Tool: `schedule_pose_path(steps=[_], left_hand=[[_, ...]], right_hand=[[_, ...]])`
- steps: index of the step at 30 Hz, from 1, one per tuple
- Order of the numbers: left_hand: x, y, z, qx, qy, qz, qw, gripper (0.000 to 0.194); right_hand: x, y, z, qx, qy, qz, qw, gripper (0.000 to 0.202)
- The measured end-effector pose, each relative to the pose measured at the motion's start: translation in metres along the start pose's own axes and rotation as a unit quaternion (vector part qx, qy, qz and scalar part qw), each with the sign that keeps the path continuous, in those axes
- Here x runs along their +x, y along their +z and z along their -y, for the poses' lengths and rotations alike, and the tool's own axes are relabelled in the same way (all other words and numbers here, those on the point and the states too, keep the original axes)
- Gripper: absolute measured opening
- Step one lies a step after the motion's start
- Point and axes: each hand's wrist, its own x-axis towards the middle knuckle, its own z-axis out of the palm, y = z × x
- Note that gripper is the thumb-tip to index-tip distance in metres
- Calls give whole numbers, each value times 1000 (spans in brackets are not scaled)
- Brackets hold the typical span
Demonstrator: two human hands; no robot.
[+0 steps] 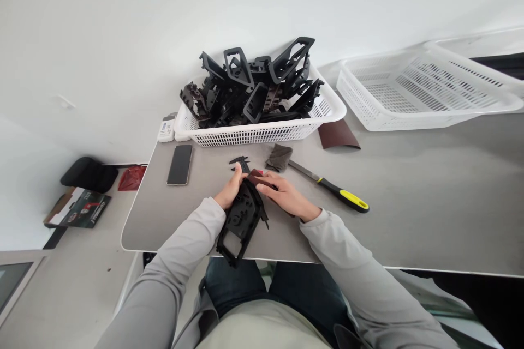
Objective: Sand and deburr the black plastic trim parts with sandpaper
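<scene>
A black plastic part [238, 219] lies tilted at the table's front edge, its open frame end toward my body. My left hand [231, 187] grips its far left side, thumb up. My right hand [284, 193] holds a folded piece of dark red sandpaper [262, 180] against the part's upper right edge. Just beyond my hands sits a black caliper [241, 162], partly hidden by them. A crumpled grey-brown cloth [279, 157] lies behind my right hand, touching the blade of a file with a black and yellow handle [344, 195].
A white basket [257, 135] heaped with similar black parts [256, 90] stands at the back. White baskets [368, 114] are at the back right. A sandpaper sheet [339, 135], a phone [179, 164] and a small white box [166, 128] lie on the table [409, 202].
</scene>
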Motion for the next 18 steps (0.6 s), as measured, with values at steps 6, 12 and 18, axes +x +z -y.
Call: schedule_pose_path(steps=[6,12,18], left_hand=[[-1,1,-4,1,-20,-25,999,50],[-6,5,-12,105,59,-22,993,14],[-10,8,-14,9,18,-2,1000,22]], right_hand=[[1,-1,-2,-10,33,-38,999,38],[2,-6,-1,48,52,-54,996,36],[2,-8,2,58,64,-69,994,37]])
